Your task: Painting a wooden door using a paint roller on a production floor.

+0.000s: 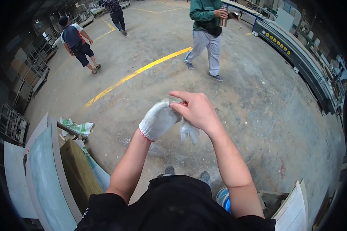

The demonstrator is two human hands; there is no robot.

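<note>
Above the grey floor [258, 115], your left hand [160, 119] sits inside a white glove [154, 125], your bare right hand [196, 111] pinches its fingertip end, and a yellow line [135, 73] runs farther off.

A crumpled plastic bag [78, 127], white with green print, lies on the concrete floor [235, 111] at left beside stacked boards. A row of small yellow labels [278, 42] runs along the dark machine's panel at upper right
</note>
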